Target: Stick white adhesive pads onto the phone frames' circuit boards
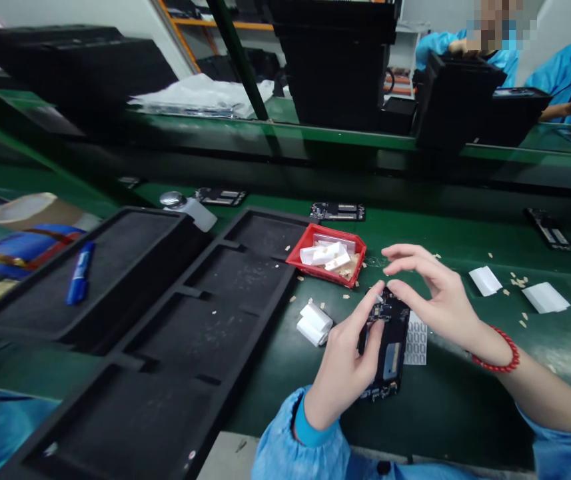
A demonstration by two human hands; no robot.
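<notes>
A black phone assembly with exposed circuit boards [386, 353] lies tilted over the green bench in front of me. My left hand [352, 350] grips it along its left side, index finger reaching to the top end and thumb on its face. A small pale piece [378, 299] shows by that index fingertip. My right hand [432, 287] is at the assembly's top right corner, thumb tip at the edge and the other fingers spread and curved above. It holds nothing that I can see. A sheet of grey stickers [416, 340] lies partly under the assembly.
A red bin [326, 255] with white pieces stands beyond my hands. Left of it is a long black tray [200, 320] and a black tray stack with a blue marker [80, 273]. Folded white papers [314, 325] and tan scraps are scattered about. More phone assemblies [338, 211] lie behind. Co-workers sit opposite.
</notes>
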